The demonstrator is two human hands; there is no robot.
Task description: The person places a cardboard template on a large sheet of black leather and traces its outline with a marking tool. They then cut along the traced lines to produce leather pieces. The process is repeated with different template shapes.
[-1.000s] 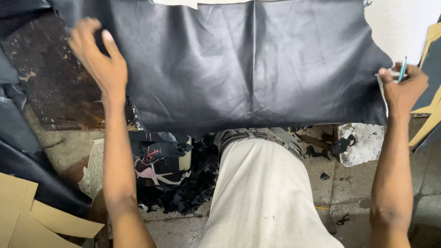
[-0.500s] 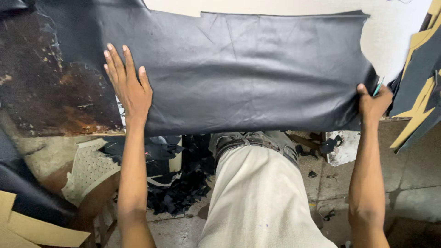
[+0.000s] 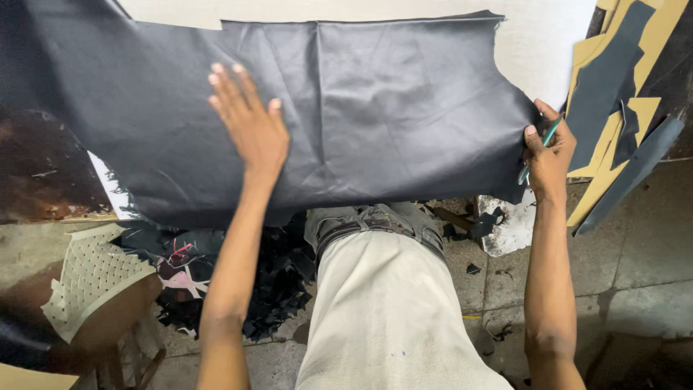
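The leather [image 3: 375, 108] lies spread over the table [image 3: 534, 43], its near edge hanging off above the person's lap. The left hand [image 3: 249, 123] rests flat and open on it, now further toward the middle than half a second ago. The right hand [image 3: 550, 148] pinches the leather's right edge together with a green pen [image 3: 550, 133], as before. Scraps [image 3: 274, 282] litter the floor.

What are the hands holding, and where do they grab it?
The right hand pinches the dark leather sheet at its right edge, with a green pen. The left hand lies flat on it.
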